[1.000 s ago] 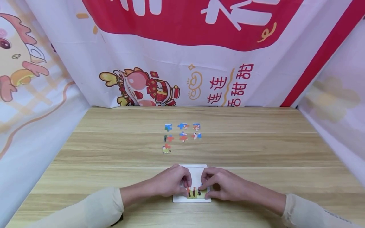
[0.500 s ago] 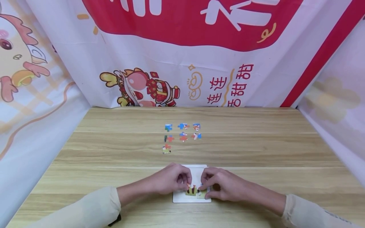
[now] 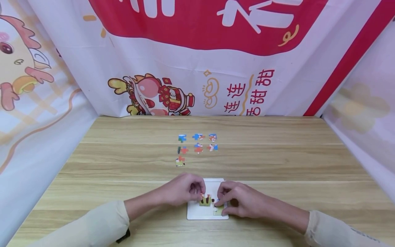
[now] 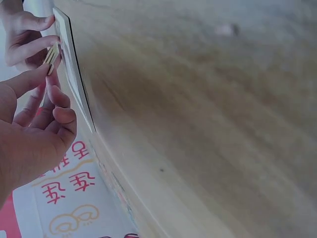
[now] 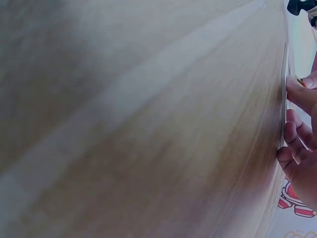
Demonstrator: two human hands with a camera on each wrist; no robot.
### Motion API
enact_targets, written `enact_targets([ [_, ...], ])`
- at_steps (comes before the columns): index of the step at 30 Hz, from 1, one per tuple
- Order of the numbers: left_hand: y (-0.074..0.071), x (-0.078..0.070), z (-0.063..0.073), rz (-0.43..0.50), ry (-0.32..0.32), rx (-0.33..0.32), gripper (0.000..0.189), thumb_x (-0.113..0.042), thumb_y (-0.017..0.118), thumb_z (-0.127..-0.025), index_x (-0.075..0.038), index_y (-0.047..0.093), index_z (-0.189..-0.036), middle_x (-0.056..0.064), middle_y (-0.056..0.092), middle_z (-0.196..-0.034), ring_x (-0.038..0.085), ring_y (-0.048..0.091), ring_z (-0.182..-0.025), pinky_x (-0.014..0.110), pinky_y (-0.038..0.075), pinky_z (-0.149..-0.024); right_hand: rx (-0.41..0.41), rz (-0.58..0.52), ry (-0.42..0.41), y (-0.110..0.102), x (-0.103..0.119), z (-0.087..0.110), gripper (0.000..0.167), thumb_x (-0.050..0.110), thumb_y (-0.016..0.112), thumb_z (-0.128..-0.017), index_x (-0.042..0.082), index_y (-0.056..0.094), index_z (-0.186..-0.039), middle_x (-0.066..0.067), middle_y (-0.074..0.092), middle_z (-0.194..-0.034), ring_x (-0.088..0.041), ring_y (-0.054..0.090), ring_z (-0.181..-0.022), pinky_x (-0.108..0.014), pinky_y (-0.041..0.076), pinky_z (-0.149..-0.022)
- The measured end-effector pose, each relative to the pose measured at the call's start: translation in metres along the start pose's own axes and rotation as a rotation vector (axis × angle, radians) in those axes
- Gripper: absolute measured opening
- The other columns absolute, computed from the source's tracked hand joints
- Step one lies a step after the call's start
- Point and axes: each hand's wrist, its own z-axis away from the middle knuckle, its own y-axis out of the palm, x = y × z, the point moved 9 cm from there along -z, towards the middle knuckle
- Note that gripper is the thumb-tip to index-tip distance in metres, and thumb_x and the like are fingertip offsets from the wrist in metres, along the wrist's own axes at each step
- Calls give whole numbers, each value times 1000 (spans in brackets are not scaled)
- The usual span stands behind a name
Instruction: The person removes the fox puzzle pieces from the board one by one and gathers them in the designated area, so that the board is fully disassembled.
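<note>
My left hand (image 3: 185, 188) pinches a yellow-green jigsaw piece with dark stripes (image 3: 205, 201) between thumb and fingertips. In the left wrist view that jigsaw piece (image 4: 51, 55) is edge-on and tilted, close to the white puzzle board (image 4: 74, 74). My right hand (image 3: 243, 200) rests at the right side of the white puzzle board (image 3: 194, 214). Its thumb and index finger grip a pale green jigsaw piece (image 3: 218, 211) at the lower right corner of the board. The fingers partly cover that piece. In the right wrist view the right hand (image 5: 299, 144) lies along the board's edge.
Beyond the board, loose jigsaw pieces lie in rows on the wooden table (image 3: 277, 154), among them a blue and green piece (image 3: 182, 138), a blue and orange one (image 3: 212, 137) and a red and green one (image 3: 180, 162). Printed cloth (image 3: 197, 61) hangs behind the table.
My left hand has lifted the striped jigsaw piece away from the pale green one and drawn it up and left. The two were side by side before. My right hand has stayed in place.
</note>
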Motion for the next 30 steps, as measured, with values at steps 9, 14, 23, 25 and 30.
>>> enact_targets([
  [9, -10, 12, -3, 19, -30, -40, 7, 2, 76, -90, -5, 73, -91, -5, 65, -81, 7, 57, -75, 22, 51, -70, 8, -5, 9, 1, -2, 1, 23, 21, 83, -90, 16, 82, -112, 12, 59, -105, -1, 52, -91, -18, 50, -75],
  [14, -17, 18, -6, 13, -48, -73, 7, -1, 77, -91, -7, 74, -93, -6, 67, -85, 10, 59, -78, 23, 51, -72, 5, -10, -1, 1, -2, 1, 23, 20, 83, -89, 16, 82, -112, 12, 60, -105, -1, 52, -91, -18, 50, -75],
  [23, -35, 28, -13, -1, -33, -156, 7, -1, 78, -90, -6, 75, -93, -4, 67, -82, 10, 59, -74, 22, 50, -67, -7, -5, -21, 0, -1, 1, 22, 20, 84, -89, 14, 82, -110, 12, 59, -103, 0, 52, -90, -18, 50, -76],
  [25, -38, 30, -15, -5, -46, -167, 8, -1, 78, -90, -7, 75, -94, -4, 67, -83, 11, 59, -75, 22, 50, -67, -4, -10, -16, 0, -1, 1, 22, 20, 84, -89, 14, 82, -110, 12, 58, -103, 0, 52, -90, -18, 50, -75],
  [30, -44, 37, -19, -2, -76, -191, 8, -1, 77, -91, -7, 74, -95, -2, 66, -84, 14, 60, -77, 23, 50, -68, -2, -11, -15, 0, -1, 2, 22, 19, 84, -89, 14, 82, -110, 12, 58, -103, -1, 52, -90, -18, 50, -75],
])
